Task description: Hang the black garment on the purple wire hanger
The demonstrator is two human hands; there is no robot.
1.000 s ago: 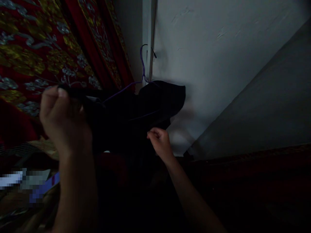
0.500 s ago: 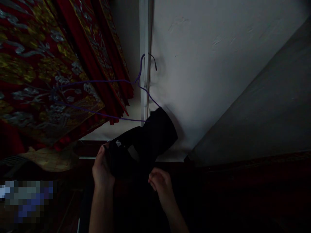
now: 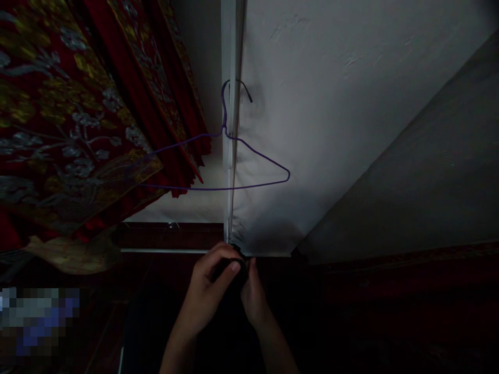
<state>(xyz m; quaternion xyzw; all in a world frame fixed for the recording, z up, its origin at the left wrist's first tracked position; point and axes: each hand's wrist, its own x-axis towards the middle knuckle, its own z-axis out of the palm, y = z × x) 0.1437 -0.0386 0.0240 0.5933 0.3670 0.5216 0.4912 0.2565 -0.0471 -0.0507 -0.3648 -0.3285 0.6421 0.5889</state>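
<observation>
Red hanging point(image 3: 66, 119), gold and silver floral pattern: one. Pale bundle point(image 3: 74, 254), below the hanging: one. Purple wire hanger point(image 3: 224, 127), bare, hook at the upright, left end overlapping the hanging: one. Hands: two. Pale upright point(image 3: 233, 67): one. Black cloth point(image 3: 236, 285), bunched between the hands, below the hanger and well apart from it: one, its lower extent lost in shadow. White wall point(image 3: 296, 93): one.

Pose: left hand point(image 3: 212, 283) curled around the black cloth and gripping it, thumb laid across; right hand point(image 3: 255, 298) raised at its right side, fingers partly hidden, grip indeterminable. Forearms rise from the lower edge, converging.
</observation>
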